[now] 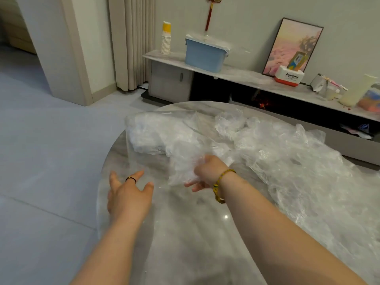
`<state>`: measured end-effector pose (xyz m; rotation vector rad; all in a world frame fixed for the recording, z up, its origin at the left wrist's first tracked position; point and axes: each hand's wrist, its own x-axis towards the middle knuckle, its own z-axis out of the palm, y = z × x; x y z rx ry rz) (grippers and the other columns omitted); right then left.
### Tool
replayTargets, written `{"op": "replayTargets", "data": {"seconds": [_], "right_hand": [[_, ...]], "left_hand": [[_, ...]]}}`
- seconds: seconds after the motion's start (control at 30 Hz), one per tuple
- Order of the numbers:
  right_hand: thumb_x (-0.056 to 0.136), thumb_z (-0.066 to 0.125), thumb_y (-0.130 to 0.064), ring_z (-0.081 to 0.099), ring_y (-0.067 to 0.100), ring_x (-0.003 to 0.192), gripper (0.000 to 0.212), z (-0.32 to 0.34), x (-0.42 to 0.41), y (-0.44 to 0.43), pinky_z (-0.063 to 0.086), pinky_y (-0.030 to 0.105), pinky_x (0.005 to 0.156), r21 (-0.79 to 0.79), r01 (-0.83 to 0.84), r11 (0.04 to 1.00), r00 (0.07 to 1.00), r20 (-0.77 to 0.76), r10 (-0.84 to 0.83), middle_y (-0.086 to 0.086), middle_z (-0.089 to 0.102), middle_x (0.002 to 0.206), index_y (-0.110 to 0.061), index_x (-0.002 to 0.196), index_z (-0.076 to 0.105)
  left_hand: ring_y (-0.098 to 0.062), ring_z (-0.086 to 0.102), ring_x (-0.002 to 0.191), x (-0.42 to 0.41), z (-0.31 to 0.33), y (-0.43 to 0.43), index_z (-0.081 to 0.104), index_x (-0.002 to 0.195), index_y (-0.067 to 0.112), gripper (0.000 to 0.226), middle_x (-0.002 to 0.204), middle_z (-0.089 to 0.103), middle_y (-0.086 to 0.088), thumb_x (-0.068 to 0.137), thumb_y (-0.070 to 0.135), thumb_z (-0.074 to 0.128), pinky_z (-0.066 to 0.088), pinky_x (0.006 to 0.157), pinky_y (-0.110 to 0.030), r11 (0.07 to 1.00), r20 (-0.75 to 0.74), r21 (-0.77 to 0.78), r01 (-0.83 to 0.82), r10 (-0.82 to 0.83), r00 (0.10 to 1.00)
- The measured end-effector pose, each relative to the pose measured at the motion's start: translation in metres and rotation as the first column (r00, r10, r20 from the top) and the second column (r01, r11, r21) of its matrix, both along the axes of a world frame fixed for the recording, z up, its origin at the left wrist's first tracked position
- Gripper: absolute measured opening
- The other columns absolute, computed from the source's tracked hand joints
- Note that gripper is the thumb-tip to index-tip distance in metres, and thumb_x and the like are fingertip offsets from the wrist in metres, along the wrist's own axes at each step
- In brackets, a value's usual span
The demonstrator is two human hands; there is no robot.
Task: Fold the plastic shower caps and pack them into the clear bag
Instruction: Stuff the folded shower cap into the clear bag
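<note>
A clear bag [156,132] stuffed with folded white caps lies on the round marble table [185,233], its open mouth toward me. My right hand [207,171] grips a crumpled plastic shower cap [183,171] at the bag's mouth. My left hand [129,194], with a black ring, hovers with fingers spread beside the bag's near left edge and holds nothing. A heap of loose shower caps [298,165] spreads across the table's right side.
The table's left edge [100,202] drops to a grey tiled floor. Behind stands a low cabinet [236,75] with a blue lidded box [205,53], stacked paper cups [166,38], a framed picture [292,48] and a white and red box [290,76].
</note>
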<state>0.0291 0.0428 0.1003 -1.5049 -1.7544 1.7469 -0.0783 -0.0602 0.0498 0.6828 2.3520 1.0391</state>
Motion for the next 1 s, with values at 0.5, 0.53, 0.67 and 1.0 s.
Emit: {"op": "replayTargets", "data": {"seconds": [0.5, 0.53, 0.67, 1.0], "right_hand": [[0.095, 0.041, -0.007, 0.043, 0.027, 0.126, 0.038, -0.004, -0.087, 0.088, 0.038, 0.014, 0.059, 0.424, -0.154, 0.892, 0.859, 0.503, -0.09, 0.016, 0.044, 0.137, 0.0, 0.132, 0.042], [0.095, 0.042, -0.008, 0.045, 0.027, 0.124, 0.041, -0.007, -0.09, 0.093, 0.042, 0.02, 0.072, 0.444, -0.182, 0.877, 0.842, 0.531, -0.094, 0.016, 0.046, 0.135, -0.001, 0.135, 0.038], [0.093, 0.046, -0.008, 0.054, 0.027, 0.093, 0.06, -0.023, -0.093, 0.097, 0.043, 0.031, 0.073, 0.538, -0.325, 0.778, 0.754, 0.644, -0.131, 0.014, 0.054, 0.116, -0.007, 0.144, 0.015], [0.092, 0.037, -0.006, -0.018, 0.028, 0.141, 0.072, -0.021, -0.083, 0.061, -0.008, 0.036, 0.114, 0.525, -0.747, 0.407, 0.556, 0.83, -0.051, 0.014, -0.021, 0.152, -0.012, 0.147, -0.01]], "left_hand": [[-0.022, 0.052, 0.068, -0.021, -0.004, 0.0, 0.048, 0.131, 0.024, 0.053, 0.122, 0.059, -0.012, 0.086, -0.004, 0.041, 0.038, 0.056, -0.024, 0.991, 0.121, 0.123, -0.043, 0.028, 0.992], [-0.016, 0.048, 0.06, -0.023, -0.003, 0.0, 0.048, 0.13, 0.025, 0.053, 0.121, 0.058, -0.016, 0.087, -0.003, 0.041, 0.034, 0.051, -0.02, 0.993, 0.118, 0.112, -0.043, 0.029, 0.993], [-0.012, 0.043, 0.056, -0.024, 0.002, 0.0, 0.047, 0.131, 0.027, 0.052, 0.121, 0.055, -0.023, 0.088, -0.002, 0.042, 0.035, 0.052, -0.019, 0.993, 0.124, 0.114, -0.04, 0.025, 0.992], [-0.033, 0.053, 0.083, -0.023, 0.008, -0.002, 0.045, 0.133, 0.028, 0.054, 0.122, 0.055, -0.021, 0.087, -0.001, 0.041, 0.033, 0.062, -0.027, 0.997, 0.068, 0.081, -0.012, 0.006, 0.998]]}}
